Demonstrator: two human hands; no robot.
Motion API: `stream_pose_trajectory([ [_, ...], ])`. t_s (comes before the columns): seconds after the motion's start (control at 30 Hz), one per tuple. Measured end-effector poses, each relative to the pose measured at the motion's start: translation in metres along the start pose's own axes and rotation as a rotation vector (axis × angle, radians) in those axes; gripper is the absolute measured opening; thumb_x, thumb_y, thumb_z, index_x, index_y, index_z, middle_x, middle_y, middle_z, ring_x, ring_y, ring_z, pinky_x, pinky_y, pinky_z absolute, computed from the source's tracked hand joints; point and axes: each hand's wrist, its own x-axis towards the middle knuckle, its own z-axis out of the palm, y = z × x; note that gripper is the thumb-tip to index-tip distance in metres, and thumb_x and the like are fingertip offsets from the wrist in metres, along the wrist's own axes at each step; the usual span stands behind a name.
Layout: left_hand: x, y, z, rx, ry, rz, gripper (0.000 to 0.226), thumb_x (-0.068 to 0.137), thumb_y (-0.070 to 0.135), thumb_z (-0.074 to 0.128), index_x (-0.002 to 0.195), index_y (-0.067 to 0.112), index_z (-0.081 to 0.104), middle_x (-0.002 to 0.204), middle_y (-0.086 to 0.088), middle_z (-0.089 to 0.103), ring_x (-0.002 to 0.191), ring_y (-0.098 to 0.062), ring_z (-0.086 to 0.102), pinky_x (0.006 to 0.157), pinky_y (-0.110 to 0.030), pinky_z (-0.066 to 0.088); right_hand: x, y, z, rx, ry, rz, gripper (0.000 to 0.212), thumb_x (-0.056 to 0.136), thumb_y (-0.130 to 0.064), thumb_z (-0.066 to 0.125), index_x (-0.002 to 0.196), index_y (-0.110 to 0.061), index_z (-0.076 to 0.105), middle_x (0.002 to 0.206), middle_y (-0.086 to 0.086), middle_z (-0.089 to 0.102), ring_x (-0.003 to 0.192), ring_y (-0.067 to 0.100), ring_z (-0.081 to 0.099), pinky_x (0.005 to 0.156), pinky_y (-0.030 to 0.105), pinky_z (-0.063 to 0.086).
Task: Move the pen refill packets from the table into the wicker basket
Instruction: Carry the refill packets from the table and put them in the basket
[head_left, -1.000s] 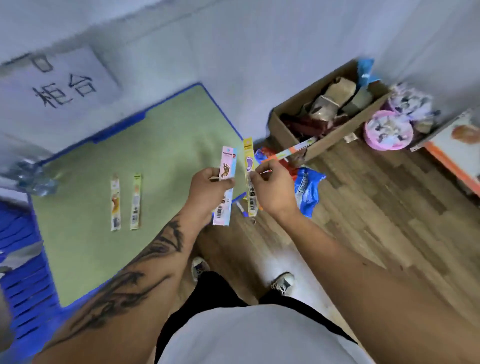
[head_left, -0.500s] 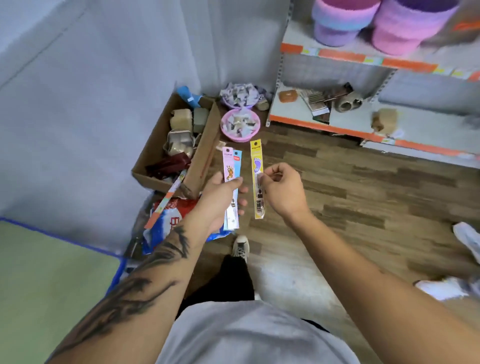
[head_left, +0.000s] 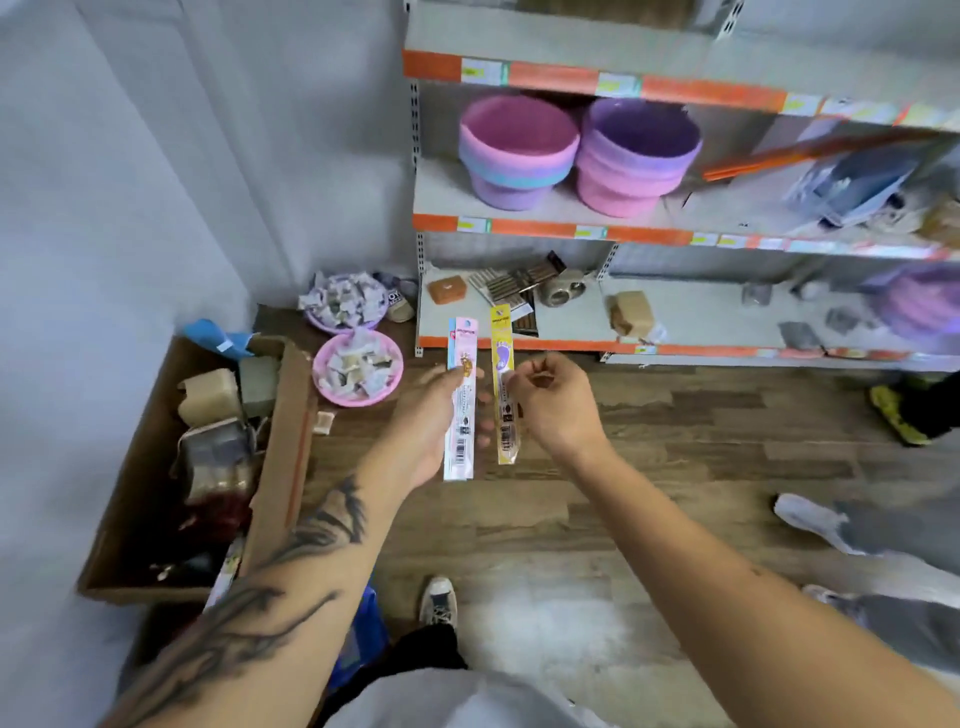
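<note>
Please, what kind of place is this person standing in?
Probably a small shop or its stockroom: metal shelves with orange price-label strips, stacked baskets on display, and an open cardboard box of goods on the wooden floor.

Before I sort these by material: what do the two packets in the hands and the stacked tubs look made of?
Pink packet, yellow packet: apparently glossy printed plastic film, thin and flat. Tubs: matte, soft-looking, maybe woven or felt; too blurred to be sure.
</note>
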Motion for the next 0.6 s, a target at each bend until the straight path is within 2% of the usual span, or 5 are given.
stream_pose_trajectory([
  [0.17, 0.064, 0.084, 0.015, 0.022, -0.070, 0.153, 0.023, 0.109, 0.018, 0.047, 0.120, 0.005, 0.062, 0.085, -0.015, 0.071, 0.055, -0.028, 0.065, 0.049, -0.035, 0.056, 0.073, -0.058, 0.006, 0.081, 0.047, -0.027, 0.012, 0.093, -0.019, 0.070, 0.087, -0.011, 0.063, 0.076, 0.003, 0.074, 0.060, 0.018, 0.063, 0.061, 0.032, 0.052],
  [0.3, 0.110, 0.133, 0.024, 0.076, -0.076, 0.220, 0.027, 0.109, 0.023, 0.048, 0.124, 0.006, 0.063, 0.095, -0.015, 0.071, 0.060, -0.029, 0.064, 0.051, -0.035, 0.057, 0.122, -0.094, 0.012, 0.121, 0.071, -0.067, 0.015, 0.095, -0.017, 0.069, 0.090, -0.005, 0.062, 0.069, -0.001, 0.068, 0.048, 0.009, 0.051, 0.050, 0.024, 0.041],
  [0.37, 0.133, 0.156, 0.026, 0.113, -0.039, 0.262, 0.028, 0.109, 0.025, 0.050, 0.124, 0.006, 0.063, 0.097, -0.015, 0.070, 0.057, -0.025, 0.062, 0.050, -0.033, 0.055, 0.150, -0.110, 0.017, 0.142, 0.084, -0.109, 0.015, 0.095, -0.014, 0.069, 0.090, -0.002, 0.062, 0.070, 0.002, 0.067, 0.053, 0.010, 0.052, 0.054, 0.025, 0.044],
  [0.47, 0.164, 0.195, 0.034, 0.158, 0.000, 0.325, 0.027, 0.109, 0.026, 0.049, 0.117, 0.006, 0.065, 0.087, -0.014, 0.068, 0.054, -0.022, 0.059, 0.048, -0.031, 0.051, 0.195, -0.142, 0.025, 0.178, 0.060, -0.166, 0.016, 0.095, -0.015, 0.069, 0.091, -0.001, 0.063, 0.073, 0.008, 0.069, 0.061, 0.017, 0.058, 0.061, 0.031, 0.048],
  [0.6, 0.201, 0.256, 0.056, 0.171, -0.023, 0.399, 0.025, 0.108, 0.027, 0.051, 0.113, 0.012, 0.070, 0.085, -0.016, 0.069, 0.062, -0.028, 0.062, 0.052, -0.033, 0.052, 0.255, -0.196, 0.029, 0.317, 0.017, -0.213, 0.014, 0.098, -0.012, 0.066, 0.096, 0.001, 0.063, 0.067, 0.005, 0.065, 0.056, 0.023, 0.057, 0.054, 0.035, 0.048],
])
